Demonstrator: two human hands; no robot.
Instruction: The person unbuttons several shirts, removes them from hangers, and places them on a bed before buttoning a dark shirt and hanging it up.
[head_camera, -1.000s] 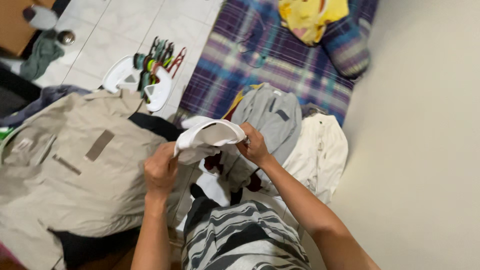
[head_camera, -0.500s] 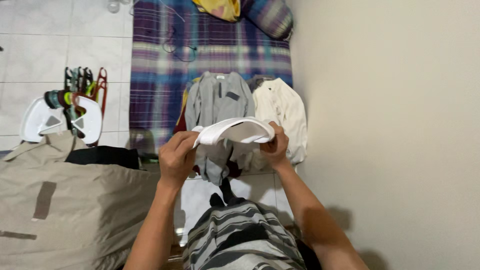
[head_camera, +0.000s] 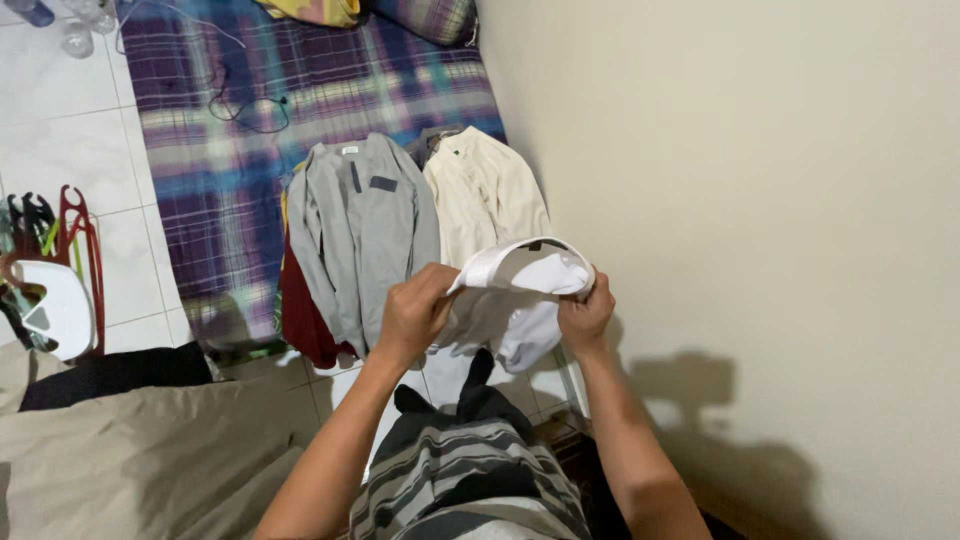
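A person seated on the floor holds one white garment (head_camera: 520, 290) up between both hands, above the lap. The left hand (head_camera: 415, 315) is clenched on the garment's left edge, fingers (head_camera: 430, 290) curled tight over the cloth and knuckles uppermost. The right hand (head_camera: 585, 315) pinches the right edge, its fingers (head_camera: 600, 290) closed over the rim of the fabric, which arches open between the two grips and hangs down below them.

Just beyond the fingers, three tops lie flat on the floor: one grey shirt (head_camera: 365, 225) directly ahead of the left fingers, one cream shirt (head_camera: 485, 195) ahead of the right fingers and beside the wall (head_camera: 750, 200), and one dark red piece (head_camera: 300, 310) showing from under the grey shirt's left side. Farther beyond them spreads one plaid blanket (head_camera: 250, 150) with a thin dark cable (head_camera: 245, 105) lying across it.

Well to the left of the left fingers sits a bunch of coloured hangers (head_camera: 60, 235) with a white plastic piece (head_camera: 55, 305). One beige garment (head_camera: 140, 460) lies below and left of the left forearm. Striped shorts (head_camera: 460, 470) cover the lap beneath the hands.
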